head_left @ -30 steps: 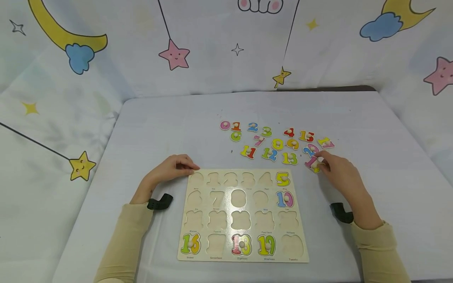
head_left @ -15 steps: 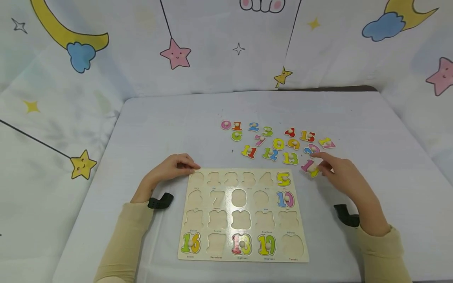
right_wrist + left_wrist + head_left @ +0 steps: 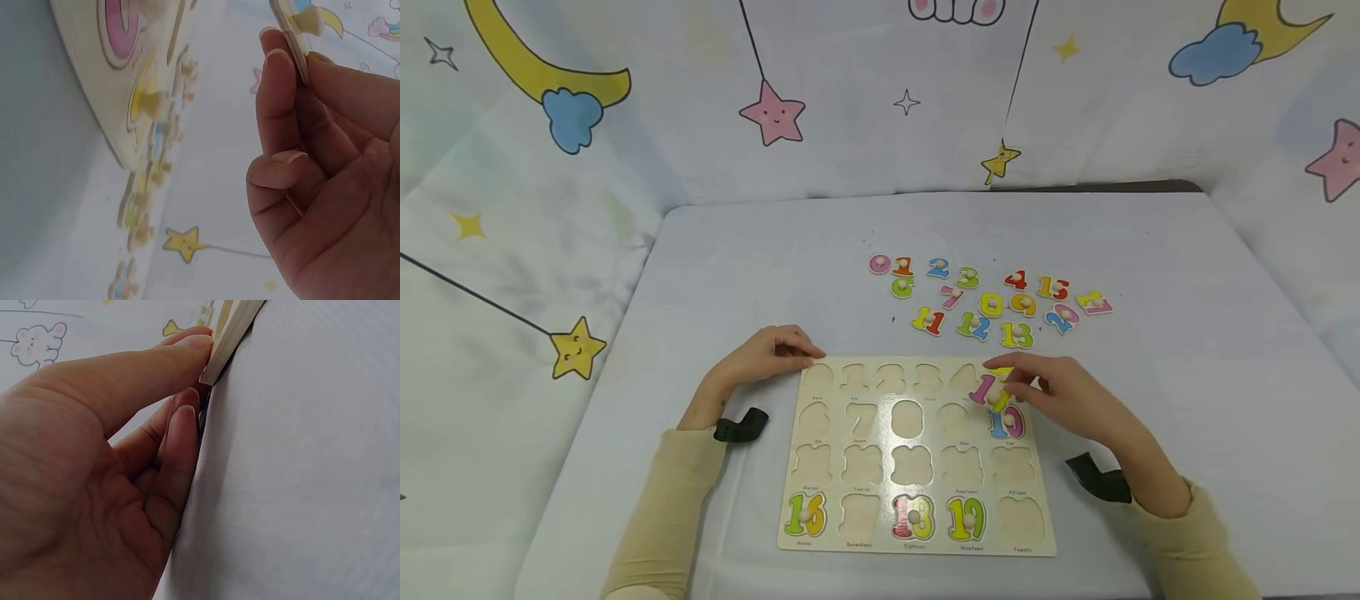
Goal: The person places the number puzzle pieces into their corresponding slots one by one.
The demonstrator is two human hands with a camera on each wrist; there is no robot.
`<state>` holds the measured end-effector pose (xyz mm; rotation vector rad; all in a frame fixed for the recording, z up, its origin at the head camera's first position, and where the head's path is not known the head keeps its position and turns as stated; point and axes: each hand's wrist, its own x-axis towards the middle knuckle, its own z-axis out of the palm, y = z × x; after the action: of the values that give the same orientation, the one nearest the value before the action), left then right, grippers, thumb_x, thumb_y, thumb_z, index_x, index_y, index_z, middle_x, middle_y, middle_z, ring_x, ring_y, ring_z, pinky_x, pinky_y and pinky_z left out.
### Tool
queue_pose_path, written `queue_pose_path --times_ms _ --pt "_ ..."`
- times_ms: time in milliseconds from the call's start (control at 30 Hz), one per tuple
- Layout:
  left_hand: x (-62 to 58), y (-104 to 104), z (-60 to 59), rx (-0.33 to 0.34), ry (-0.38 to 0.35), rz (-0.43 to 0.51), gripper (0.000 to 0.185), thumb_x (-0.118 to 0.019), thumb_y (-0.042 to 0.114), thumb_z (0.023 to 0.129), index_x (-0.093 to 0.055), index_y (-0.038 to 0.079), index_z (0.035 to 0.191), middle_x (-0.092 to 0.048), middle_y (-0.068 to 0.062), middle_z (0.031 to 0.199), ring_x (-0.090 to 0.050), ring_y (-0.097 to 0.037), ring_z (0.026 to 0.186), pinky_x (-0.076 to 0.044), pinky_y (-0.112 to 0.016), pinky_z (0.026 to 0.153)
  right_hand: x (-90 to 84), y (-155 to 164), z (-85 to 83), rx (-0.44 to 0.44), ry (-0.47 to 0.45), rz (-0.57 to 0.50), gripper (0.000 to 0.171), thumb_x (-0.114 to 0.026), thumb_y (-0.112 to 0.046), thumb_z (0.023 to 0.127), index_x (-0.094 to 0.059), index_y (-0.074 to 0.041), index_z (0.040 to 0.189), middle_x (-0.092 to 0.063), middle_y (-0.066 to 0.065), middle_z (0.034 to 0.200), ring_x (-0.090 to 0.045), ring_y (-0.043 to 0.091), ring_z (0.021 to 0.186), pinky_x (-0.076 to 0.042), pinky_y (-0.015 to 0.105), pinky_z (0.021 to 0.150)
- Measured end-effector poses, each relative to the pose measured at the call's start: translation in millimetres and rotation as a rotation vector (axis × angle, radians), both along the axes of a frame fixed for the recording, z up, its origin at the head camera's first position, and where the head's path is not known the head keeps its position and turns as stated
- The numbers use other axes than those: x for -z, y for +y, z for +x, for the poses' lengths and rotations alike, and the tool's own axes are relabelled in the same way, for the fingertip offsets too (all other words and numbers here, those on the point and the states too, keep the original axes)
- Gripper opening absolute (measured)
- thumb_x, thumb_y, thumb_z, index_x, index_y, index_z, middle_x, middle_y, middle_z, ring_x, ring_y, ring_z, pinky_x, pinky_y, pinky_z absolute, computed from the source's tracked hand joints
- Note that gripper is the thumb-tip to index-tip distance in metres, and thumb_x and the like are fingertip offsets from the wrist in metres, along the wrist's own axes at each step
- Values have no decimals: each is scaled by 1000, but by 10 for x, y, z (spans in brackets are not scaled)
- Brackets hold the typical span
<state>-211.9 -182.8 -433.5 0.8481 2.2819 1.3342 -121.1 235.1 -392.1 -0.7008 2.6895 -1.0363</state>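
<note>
board (image 3: 917,533) pieces read 16 (image 3: 804,514), 19 (image 3: 966,519), 10 (image 3: 1006,422); loose pieces 11 (image 3: 928,321), 12 (image 3: 973,326), 13 (image 3: 1016,334).

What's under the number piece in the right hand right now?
The pink and yellow piece, pinched by the right hand, hangs over the board, covering much of the seated 5 and the top of the 10. What else it hides cannot be seen.

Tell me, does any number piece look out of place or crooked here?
Nothing looks damaged. The pink and yellow number piece is held tilted by the right hand above the wooden puzzle board, over the seated 5 and 10, not in a slot. The left hand rests at the board's far left corner.
</note>
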Motion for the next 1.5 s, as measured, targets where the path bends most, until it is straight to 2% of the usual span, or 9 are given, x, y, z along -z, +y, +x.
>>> queue_pose_path --times_ms 167,233,400,567,933,1233,1500 --pt "-27 17 4 2 -10 -15 17 -66 -3 85 -70 -6 102 -64 -13 97 -56 -24 89 -43 -27 76 92 -143 17 -113 -138 -52 30 -63 -6 90 -63 -18 118 -61 -3 78 -54 13 60 -42 25 55" --pt "-75 33 22 2 -20 -19 18 -65 -4 85 -69 -7 102 -63 -16 97 -55 -27 89 -43 -27 76 143 -185 23 -156 -175 -54 29 -62 -7 91 -63 -20 117 -60 -3 77 -53 13 58 -43 25 55" --pt "-84 31 28 -2 -15 -21 18 -65 -4 85 -69 -7 102 -63 -16 98 -55 -27 89 -43 -27 76 232 -267 59 -244 -225 -13 29 -62 -9 91 -63 -24 115 -56 -10 75 -52 8 68 -42 23 59" --pt "-81 23 33 -7 -13 -25 18 -65 -4 85 -69 -7 102 -63 -16 98 -56 -28 91 -43 -27 76 234 -325 97 -294 -288 0 27 -61 -8 91 -63 -26 110 -53 -12 75 -53 7 69 -40 22 59" --pt "-72 17 11 3 1 -16 17 -65 -4 85 -69 -7 102 -63 -16 98 -56 -26 90 -44 -28 77 229 -334 101 -358 -276 -14 24 -62 -8 91 -63 -25 107 -53 -12 73 -53 6 69 -42 23 60" --pt "-83 22 15 -1 -17 -7 18 -65 -5 85 -69 -8 102 -63 -17 98 -56 -28 90 -44 -27 76 248 -339 109 -347 -297 29 22 -63 -7 89 -64 -23 104 -56 -13 73 -53 6 69 -44 24 62" --pt "-98 25 24 -1 -20 -12 18 -65 -5 85 -69 -7 102 -63 -18 98 -56 -28 90 -44 -27 76 266 -368 125 -323 -244 101 19 -65 -8 87 -64 -22 100 -52 -15 70 -51 4 66 -43 24 60"
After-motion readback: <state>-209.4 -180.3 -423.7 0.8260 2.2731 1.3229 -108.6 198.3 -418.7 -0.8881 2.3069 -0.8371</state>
